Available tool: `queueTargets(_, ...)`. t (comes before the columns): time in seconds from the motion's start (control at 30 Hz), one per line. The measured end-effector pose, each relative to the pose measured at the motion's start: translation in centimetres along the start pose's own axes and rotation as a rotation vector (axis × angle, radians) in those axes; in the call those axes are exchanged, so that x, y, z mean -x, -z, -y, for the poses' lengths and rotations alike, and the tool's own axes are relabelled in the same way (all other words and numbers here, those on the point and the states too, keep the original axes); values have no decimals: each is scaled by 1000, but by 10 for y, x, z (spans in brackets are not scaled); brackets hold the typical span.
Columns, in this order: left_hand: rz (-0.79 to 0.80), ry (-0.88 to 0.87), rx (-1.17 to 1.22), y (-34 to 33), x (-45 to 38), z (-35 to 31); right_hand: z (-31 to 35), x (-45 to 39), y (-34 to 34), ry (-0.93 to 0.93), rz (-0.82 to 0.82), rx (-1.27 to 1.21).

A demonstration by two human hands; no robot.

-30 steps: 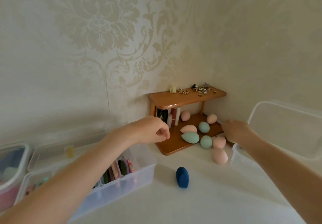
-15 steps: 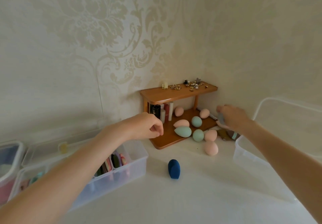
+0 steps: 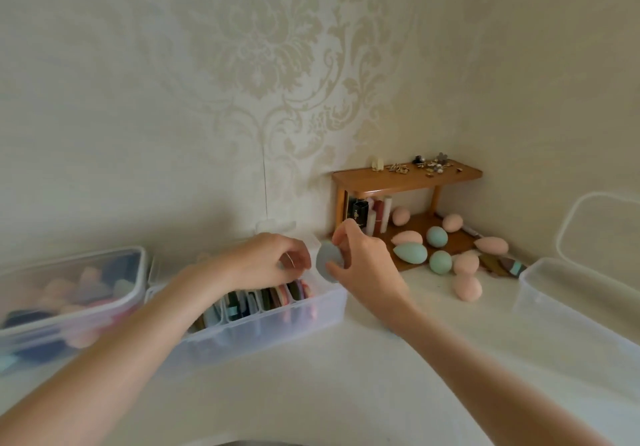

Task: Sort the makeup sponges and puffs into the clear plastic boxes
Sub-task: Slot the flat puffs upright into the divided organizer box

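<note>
- My right hand [image 3: 363, 265] pinches a flat grey-blue puff [image 3: 328, 260] between thumb and fingers, holding it on edge just above the far right corner of the middle clear box [image 3: 277, 321].
- My left hand [image 3: 266, 260] hangs over the same box at about 9 o'clock from the puff, fingers curled down toward the upright puffs; something pale shows at the fingertips, but I cannot tell whether they grip it.
- The middle box holds a row of flat puffs [image 3: 277, 298] standing on edge in dark, green and pink tones, split by clear dividers.
- At 9 o'clock on the worktop [image 3: 346, 393] a second clear box [image 3: 69, 310] with a lid holds a blurred jumble of pink and dark blue sponges.
- At 3 o'clock an open clear box [image 3: 568, 310] sits with its lid [image 3: 602, 237] leaning up behind it.
- At 1 o'clock a small wooden shelf [image 3: 408, 180] stands in the corner; small trinkets are scattered on its top board and some upright tubes stand at the left of its lower board.
- Egg-shaped sponges lie on and around the lower board: a large teal one [image 3: 410, 252], two rounder teal ones [image 3: 437, 236] [image 3: 440, 262], and several pink ones, one of them [image 3: 467, 288] out on the worktop in front.
- A few flat dark pieces [image 3: 502, 265] lie on the worktop just right of the shelf.
</note>
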State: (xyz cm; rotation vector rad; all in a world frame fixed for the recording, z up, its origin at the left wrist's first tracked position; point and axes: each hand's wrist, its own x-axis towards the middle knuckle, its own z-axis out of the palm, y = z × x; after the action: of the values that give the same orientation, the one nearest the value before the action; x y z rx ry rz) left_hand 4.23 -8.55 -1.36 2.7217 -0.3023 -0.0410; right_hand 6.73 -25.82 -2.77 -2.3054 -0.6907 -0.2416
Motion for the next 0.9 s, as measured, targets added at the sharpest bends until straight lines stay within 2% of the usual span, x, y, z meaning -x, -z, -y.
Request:
queueTargets(0.2,-7,1,-33,-4,11,4,5,2,-15,20,68,134)
queueTargets(0.37,-59,-13,-32,-3,11,-5,10,2,-18,37,218,311)
queueTargets(0.47,-108,-52,-30,-3,6,-14,12,2,-3,53,235,259)
queueTargets(0.53,-115,-73,12,-4,1,-19,8,0,17,39,182,217)
queueTargets(0.63,-103,-99,39,-6,-11,-24,-17,-16,58,-68,65,288)
queueTargets(0.73,-68,-87,48,-9,-27,-30,-73,-39,101,-289,0,430)
queueTargets(0.8,-43,-70,49,-12,-38,-34,-110,-46,120,-408,71,573)
queueTargets(0.9,-9,-65,27,-17,-49,-39,-147,-46,127,-496,303,785)
